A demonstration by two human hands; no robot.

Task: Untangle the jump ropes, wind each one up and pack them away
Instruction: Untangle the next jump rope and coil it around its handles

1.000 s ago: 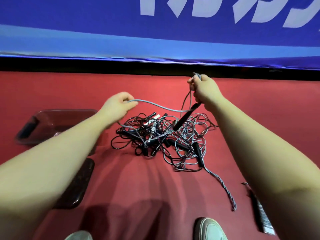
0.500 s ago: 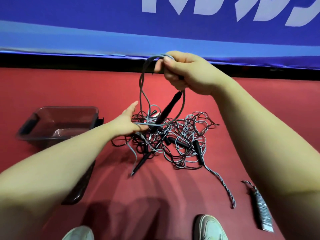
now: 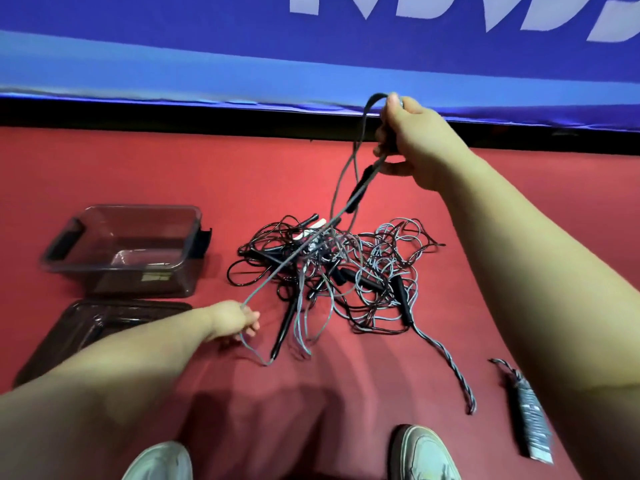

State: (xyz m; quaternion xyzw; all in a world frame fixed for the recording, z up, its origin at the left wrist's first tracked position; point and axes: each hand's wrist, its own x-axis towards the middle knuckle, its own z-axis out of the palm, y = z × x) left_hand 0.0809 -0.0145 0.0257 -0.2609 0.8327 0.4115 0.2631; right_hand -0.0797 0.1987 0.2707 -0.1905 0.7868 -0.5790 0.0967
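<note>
A tangled pile of black and grey jump ropes (image 3: pixel 346 271) lies on the red floor. My right hand (image 3: pixel 412 140) is raised above the pile and grips loops of a grey rope (image 3: pixel 341 181), with that rope's black handle (image 3: pixel 360 188) hanging just below the fist. From there the grey rope runs down and left to my left hand (image 3: pixel 235 320), which pinches it low near the floor, left of the pile. Another black handle (image 3: pixel 284 327) lies beside my left hand. A wound rope bundle (image 3: pixel 530 420) lies at the right.
A clear plastic box (image 3: pixel 124 247) stands open left of the pile, and its dark lid (image 3: pixel 86 327) lies in front of it. A blue banner wall (image 3: pixel 311 64) closes the far side. My two shoes (image 3: pixel 426 452) are at the bottom edge.
My left hand has slid down and toward me along the grey rope, drawing it taut. My right hand has moved right, still high, with the loops and handle.
</note>
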